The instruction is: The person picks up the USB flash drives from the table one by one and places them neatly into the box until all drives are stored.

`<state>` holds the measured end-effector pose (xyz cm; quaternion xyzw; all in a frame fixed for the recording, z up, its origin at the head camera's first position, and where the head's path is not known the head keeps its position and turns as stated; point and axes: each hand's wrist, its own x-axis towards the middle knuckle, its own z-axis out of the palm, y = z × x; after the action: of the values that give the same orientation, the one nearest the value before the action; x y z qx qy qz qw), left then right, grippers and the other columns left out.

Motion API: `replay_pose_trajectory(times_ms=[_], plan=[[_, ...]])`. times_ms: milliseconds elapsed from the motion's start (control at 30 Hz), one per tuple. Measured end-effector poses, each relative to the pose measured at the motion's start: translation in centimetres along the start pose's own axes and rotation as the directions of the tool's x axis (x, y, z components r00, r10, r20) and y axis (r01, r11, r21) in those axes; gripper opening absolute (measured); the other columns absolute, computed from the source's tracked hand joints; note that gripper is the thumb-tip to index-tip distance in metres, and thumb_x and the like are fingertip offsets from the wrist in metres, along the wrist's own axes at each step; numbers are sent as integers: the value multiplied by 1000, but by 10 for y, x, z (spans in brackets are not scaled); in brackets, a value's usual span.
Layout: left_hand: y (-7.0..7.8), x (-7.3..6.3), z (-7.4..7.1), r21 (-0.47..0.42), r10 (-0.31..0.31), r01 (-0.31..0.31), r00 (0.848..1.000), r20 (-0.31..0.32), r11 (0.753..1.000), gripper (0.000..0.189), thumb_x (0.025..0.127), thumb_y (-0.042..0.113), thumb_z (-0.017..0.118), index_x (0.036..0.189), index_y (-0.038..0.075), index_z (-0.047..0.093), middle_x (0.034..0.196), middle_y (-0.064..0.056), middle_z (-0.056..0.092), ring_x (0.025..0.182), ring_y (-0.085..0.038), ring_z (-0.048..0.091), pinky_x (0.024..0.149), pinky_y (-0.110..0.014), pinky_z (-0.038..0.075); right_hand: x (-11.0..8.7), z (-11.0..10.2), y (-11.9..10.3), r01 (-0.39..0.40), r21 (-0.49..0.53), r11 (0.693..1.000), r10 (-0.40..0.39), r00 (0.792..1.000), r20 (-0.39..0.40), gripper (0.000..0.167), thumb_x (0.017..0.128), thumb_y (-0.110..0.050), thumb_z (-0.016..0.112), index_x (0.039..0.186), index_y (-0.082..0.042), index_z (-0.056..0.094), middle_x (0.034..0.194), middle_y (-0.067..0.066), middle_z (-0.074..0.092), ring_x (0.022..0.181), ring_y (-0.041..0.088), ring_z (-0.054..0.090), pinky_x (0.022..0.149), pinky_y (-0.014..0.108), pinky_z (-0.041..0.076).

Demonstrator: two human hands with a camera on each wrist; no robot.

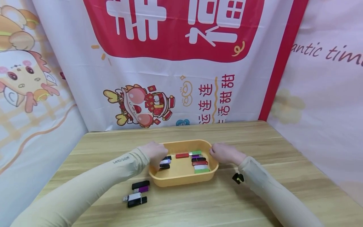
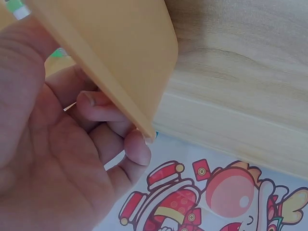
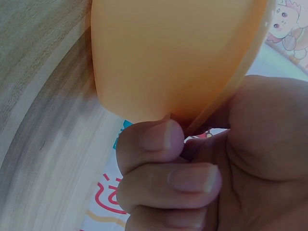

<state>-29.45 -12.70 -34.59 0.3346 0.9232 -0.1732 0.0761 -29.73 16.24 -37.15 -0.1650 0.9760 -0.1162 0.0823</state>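
Observation:
A yellow-orange plastic basin (image 1: 182, 182) with rounded corners is held between both hands at the middle of the table. My left hand (image 1: 155, 152) grips its left rim, thumb on the inner side and fingers outside in the left wrist view. At the opposite end, my right hand (image 1: 227, 153) pinches the rim, its fingers curled in the right wrist view. Inside the basin lie several USB sticks: a red stick (image 1: 182, 155) by the back wall, a column with a green stick (image 1: 201, 171) on the right, and a white stick (image 1: 165, 161) among dark ones, partly hidden by my left hand.
Left of the basin's front, on the wooden table (image 1: 215, 201), lie a black stick (image 1: 140, 184), a purple stick (image 1: 144, 189), a white stick (image 1: 133, 196) and another black stick (image 1: 137, 202). A small black and yellow item (image 1: 238, 178) lies near my right forearm. Printed cloths hang around.

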Motion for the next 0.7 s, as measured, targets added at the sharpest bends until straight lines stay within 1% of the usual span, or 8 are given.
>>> replay_pose_trajectory(times_ms=[100,233,433,533,700], plan=[[1,1,-1,19,0,0,1000,10,1000,26,67,17,85,80,17,63,72,6,55,67,-14,52,62,-32,48,0,0,0,5,-10,1000,-6,1000,-7,32,104,-19,40,78,-10,57,66,4,50,57,16,50,59,34,47],[2,1,-1,24,2,-2,1000,17,1000,27,66,14,84,83,17,63,73,5,56,67,-15,53,62,-33,48,0,0,-1,6,5,1000,-6,1000,-3,30,104,-19,41,82,-9,60,67,4,51,57,16,51,60,34,47],[2,3,-1,36,-8,7,1000,22,999,31,63,13,86,84,16,63,75,4,55,68,-15,52,63,-32,48,1,1,0,-2,28,1000,2,1000,6,30,104,-20,41,87,-8,61,67,4,51,56,15,50,58,33,47],[2,5,0,52,-11,11,1000,11,999,32,61,13,87,82,17,63,74,4,55,68,-15,52,63,-33,48,1,0,1,3,25,1000,-3,1000,1,29,104,-20,41,87,-8,61,67,4,51,56,15,50,58,33,47],[1,10,4,41,-23,23,1000,-5,999,33,59,12,87,81,18,63,73,4,54,67,-15,52,60,-32,48,0,0,1,4,27,1000,-4,1000,2,29,104,-20,41,86,-9,61,67,4,51,56,15,50,58,33,47]])
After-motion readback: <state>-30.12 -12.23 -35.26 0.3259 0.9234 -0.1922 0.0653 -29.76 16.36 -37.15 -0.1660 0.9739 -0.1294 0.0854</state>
